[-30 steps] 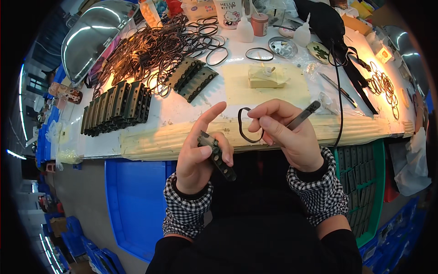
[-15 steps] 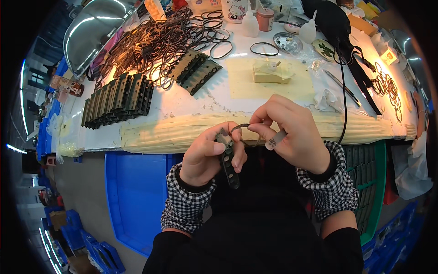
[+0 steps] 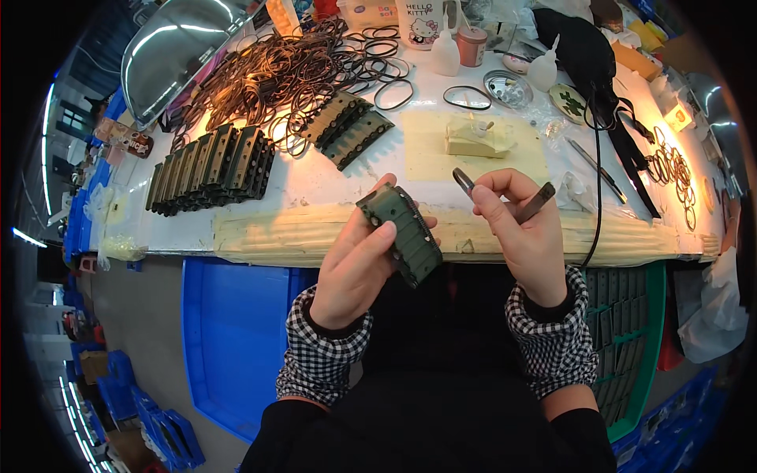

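My left hand (image 3: 351, 272) is closed around a dark green ribbed casing (image 3: 404, 235), held tilted above the table's front edge. A dark textured strip (image 3: 418, 211) runs along the casing's right side. To its right, my right hand (image 3: 527, 248) is closed on a slim grey metal tool (image 3: 538, 202), perhaps tweezers. One end sticks out past the fingertips as a narrow dark loop, and the other end shows behind the fingers. The two hands are apart, and the tool does not touch the casing.
Several similar green casings (image 3: 209, 169) stand in a row at the left, with others (image 3: 347, 130) lying behind. A heap of dark rubber bands (image 3: 272, 71) fills the back left. A cream block (image 3: 477, 138) sits mid-table. Below hang a blue tray (image 3: 236, 347) and a green tray (image 3: 650, 347) of parts.
My hands have moved apart. The casing has turned from its edge to its ribbed face, and my right hand has moved right, away from the dark band it pinched beside the casing.
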The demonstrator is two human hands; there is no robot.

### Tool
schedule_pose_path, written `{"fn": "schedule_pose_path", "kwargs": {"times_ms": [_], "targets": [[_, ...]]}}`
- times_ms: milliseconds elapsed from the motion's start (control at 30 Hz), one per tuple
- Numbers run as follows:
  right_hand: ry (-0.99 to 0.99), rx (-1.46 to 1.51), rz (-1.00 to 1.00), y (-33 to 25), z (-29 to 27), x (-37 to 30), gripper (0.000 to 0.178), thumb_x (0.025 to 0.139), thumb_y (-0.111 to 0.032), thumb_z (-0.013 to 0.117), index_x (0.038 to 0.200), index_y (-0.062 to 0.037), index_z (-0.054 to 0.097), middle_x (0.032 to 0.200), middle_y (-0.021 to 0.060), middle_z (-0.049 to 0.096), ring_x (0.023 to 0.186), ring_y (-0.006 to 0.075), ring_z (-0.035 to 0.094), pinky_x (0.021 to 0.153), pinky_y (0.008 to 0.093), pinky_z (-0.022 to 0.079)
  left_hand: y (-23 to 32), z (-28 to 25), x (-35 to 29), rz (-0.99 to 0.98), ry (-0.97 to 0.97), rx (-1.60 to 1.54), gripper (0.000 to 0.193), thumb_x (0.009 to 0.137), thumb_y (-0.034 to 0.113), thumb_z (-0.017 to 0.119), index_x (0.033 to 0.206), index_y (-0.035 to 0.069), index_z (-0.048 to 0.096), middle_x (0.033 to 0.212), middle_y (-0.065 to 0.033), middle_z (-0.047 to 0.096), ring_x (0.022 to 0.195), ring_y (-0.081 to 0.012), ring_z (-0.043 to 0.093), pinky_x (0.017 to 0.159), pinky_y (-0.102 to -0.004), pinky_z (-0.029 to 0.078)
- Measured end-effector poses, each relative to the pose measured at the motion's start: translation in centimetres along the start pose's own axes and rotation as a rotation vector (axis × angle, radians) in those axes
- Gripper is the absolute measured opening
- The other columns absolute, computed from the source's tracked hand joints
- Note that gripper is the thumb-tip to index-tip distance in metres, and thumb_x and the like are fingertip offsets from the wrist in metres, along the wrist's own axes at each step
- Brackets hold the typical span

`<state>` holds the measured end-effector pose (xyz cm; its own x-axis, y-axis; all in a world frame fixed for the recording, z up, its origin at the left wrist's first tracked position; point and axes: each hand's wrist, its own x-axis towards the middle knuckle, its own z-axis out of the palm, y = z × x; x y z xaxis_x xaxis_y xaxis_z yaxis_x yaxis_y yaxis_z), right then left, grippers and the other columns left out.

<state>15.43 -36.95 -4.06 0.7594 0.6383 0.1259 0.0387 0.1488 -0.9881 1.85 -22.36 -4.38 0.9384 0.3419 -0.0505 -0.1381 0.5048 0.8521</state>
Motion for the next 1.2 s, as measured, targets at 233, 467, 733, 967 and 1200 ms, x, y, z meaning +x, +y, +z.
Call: {"fn": "schedule_pose_path", "kwargs": {"times_ms": [233,467,733,967,1200], "targets": [[-0.100,-0.087,-0.006,-2.4,2.5,0.2,0.009,0.085,-0.006,0.066,0.088,0.0017,0.062,0.071,-0.0025,0.061,0.052,-0.0037,0.041,0.044,0.0158,0.029,-1.7,0.5,1.3,0.212,0.037,0.513,0.084,0.080,-0.001,0.072,0.147,0.003,0.022,0.119,-0.0091,0.042,0.107,-0.0179,0.052,0.090,-0.0341,0.055],[-0.123,-0.110,-0.018,-2.3,2.2,0.9,0.009,0.085,-0.006,0.065,0.086,0.0023,0.061,0.069,-0.0014,0.060,0.055,-0.0012,0.047,0.045,0.0166,0.035,-1.6,0.7,0.5,0.215,0.010,0.558,0.083,0.079,-0.001,0.070,0.147,0.003,0.022,0.120,-0.0111,0.042,0.110,-0.0202,0.054,0.090,-0.0348,0.055],[-0.132,-0.238,-0.038,-3.2,1.8,1.1,0.011,0.085,-0.008,0.064,0.085,0.0029,0.061,0.069,0.0007,0.061,0.055,0.0010,0.049,0.046,0.0182,0.037,-1.8,1.2,0.6,0.290,0.145,0.667,0.079,0.075,0.000,0.074,0.142,-0.002,0.031,0.116,-0.0112,0.046,0.106,-0.0193,0.057,0.086,-0.0335,0.057],[-0.113,-0.270,-0.076,-3.4,1.6,1.7,0.014,0.083,-0.009,0.066,0.081,0.0036,0.061,0.066,0.0039,0.060,0.057,0.0050,0.052,0.050,0.0217,0.042,-2.1,1.9,1.0,0.357,0.197,0.686,0.073,0.074,0.001,0.075,0.136,-0.005,0.038,0.112,-0.0100,0.048,0.101,-0.0171,0.059,0.083,-0.0317,0.059],[-0.138,-0.308,-0.060,-4.0,1.7,2.0,0.014,0.083,-0.008,0.065,0.079,0.0042,0.060,0.066,0.0042,0.060,0.059,0.0050,0.052,0.052,0.0222,0.043,-2.5,1.8,1.2,0.395,0.231,0.688,0.070,0.074,0.000,0.075,0.135,-0.005,0.040,0.110,-0.0097,0.048,0.100,-0.0156,0.059,0.081,-0.0301,0.060]]}}
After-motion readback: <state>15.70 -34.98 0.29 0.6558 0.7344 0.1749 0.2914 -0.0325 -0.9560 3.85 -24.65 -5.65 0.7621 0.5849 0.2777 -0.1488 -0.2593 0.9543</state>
